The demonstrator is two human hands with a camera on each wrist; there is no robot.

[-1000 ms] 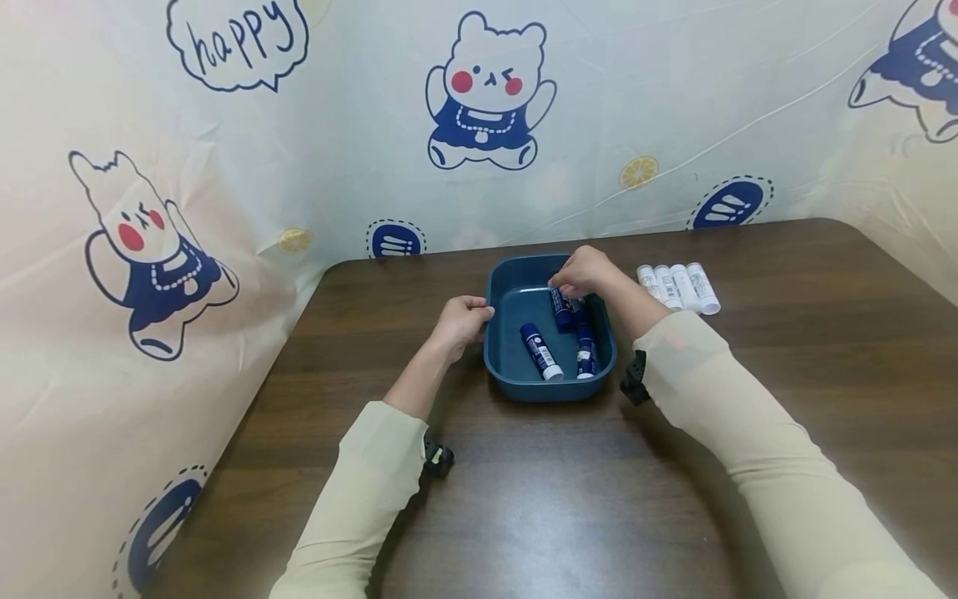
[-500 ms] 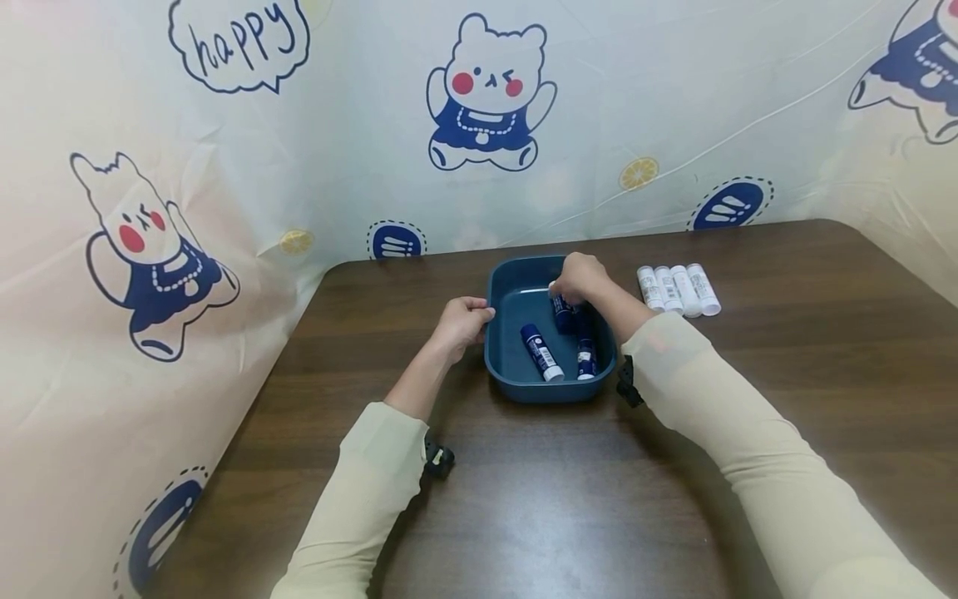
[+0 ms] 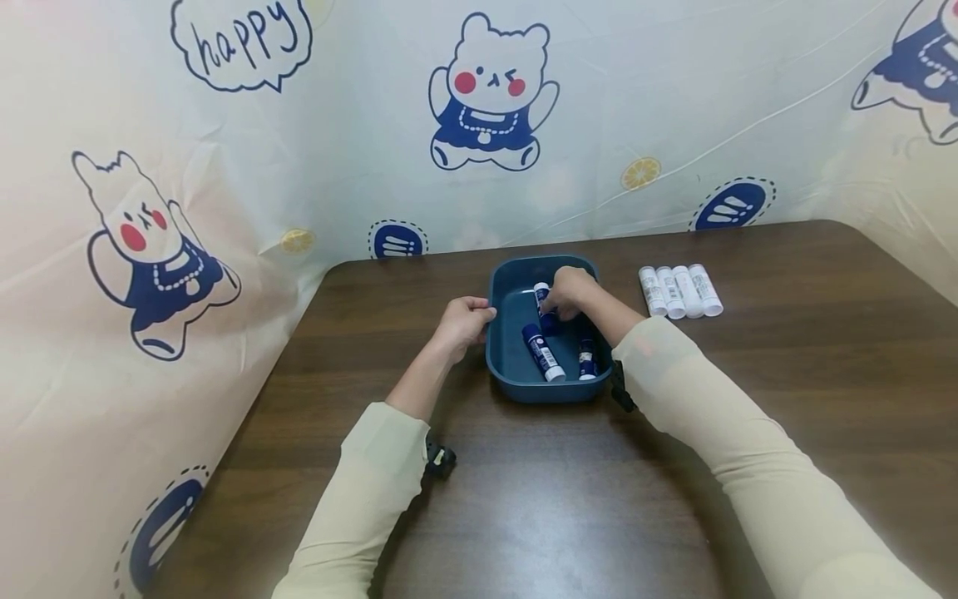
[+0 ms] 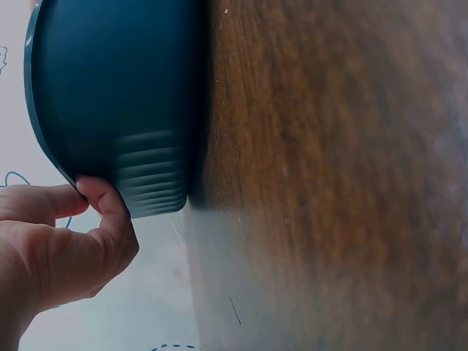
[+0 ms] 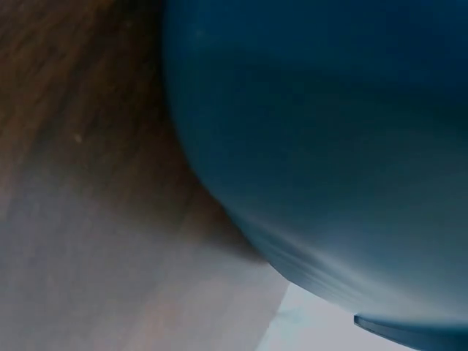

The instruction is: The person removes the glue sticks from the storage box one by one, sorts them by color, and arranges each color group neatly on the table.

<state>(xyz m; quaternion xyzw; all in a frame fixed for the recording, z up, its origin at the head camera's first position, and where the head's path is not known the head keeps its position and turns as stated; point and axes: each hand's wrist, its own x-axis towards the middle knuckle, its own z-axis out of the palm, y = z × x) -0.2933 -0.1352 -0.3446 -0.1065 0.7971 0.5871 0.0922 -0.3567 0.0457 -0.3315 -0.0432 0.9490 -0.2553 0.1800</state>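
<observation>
A dark blue plastic tub [image 3: 516,391] stands on the table, with several blue glue sticks inside. My left hand [image 3: 458,324] pinches the tub's left rim between thumb and finger; the left wrist view shows this hand [image 4: 66,245] at the rim from below. Reaching in over the right side, my right hand [image 3: 572,291] has its fingers on a glue stick [image 3: 545,308] whose white end points to the back. Another glue stick [image 3: 543,353] lies slanted near the front, and one more [image 3: 587,358] is by the right wall. The right wrist view holds the tub's outer wall [image 5: 307,146], the hand out of sight.
Several white tubes [image 3: 681,291] lie side by side on the brown table [image 3: 524,491], right of the tub. Behind the table hangs a pale curtain [image 3: 599,100] with cartoon prints. The right forearm passes over the tub's right rim.
My right hand has shifted slightly left and toward the front, and the glue stick at its fingers has moved left, away from the right wall. The left hand stays at the rim.
</observation>
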